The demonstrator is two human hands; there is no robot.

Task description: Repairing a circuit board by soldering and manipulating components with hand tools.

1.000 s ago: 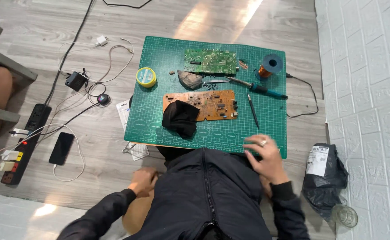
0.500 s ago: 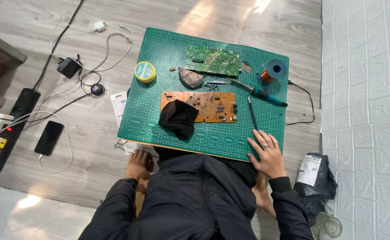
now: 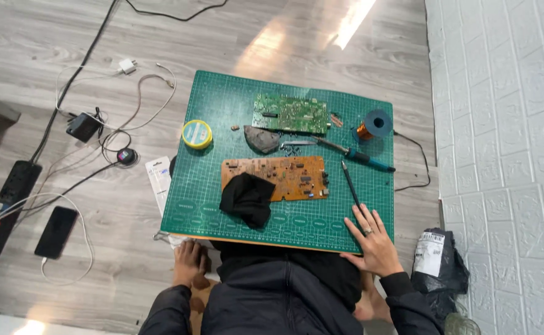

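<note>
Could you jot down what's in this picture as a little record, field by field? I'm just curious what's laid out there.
Surface: green cutting mat on a wooden floor
Right hand: flat on the mat's near edge, holding nothing
Left hand: below the mat, by the knee
Nearest right hand: slim dark tool
Boards: brown circuit board, green circuit board
On brown board: black cloth
Also: soldering iron, copper wire spool, yellow tin

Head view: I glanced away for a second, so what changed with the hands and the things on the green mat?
The right hand stayed flat on the near right corner of the green mat, holding nothing. The left hand rests below the mat's near edge, as before. The view itself shifted. The orange circuit board, black cloth and soldering iron lie unchanged.
</note>
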